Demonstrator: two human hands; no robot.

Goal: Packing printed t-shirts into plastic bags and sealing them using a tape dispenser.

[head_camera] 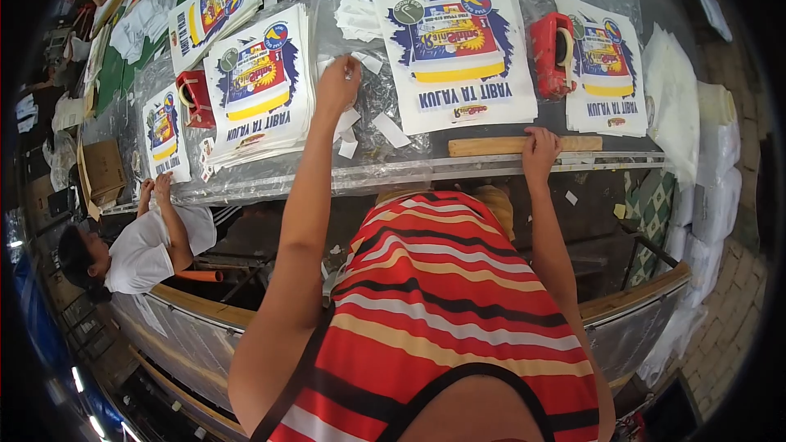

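My left hand (339, 83) is over loose white paper slips (391, 129) on the plastic-covered table, its fingertips pinched together; whether a slip is between them cannot be made out. To its left lies a thick stack of printed white sheets (258, 83). My right hand (541, 148) lies across a flat wooden bar (485, 147) at the table's near edge, fingers curled over the bar's far side. Beyond the bar, between my hands, lies another stack of printed sheets (463, 107). Right of that stack stands a red tape dispenser (546, 55) with a tape roll.
At left, a co-worker (138, 252) in a white shirt has both hands at a smaller printed stack (164, 141). A second red dispenser (198, 98) stands nearby. Clear plastic bags (672, 98) hang over the right end. More white slips (359, 15) are heaped at the back.
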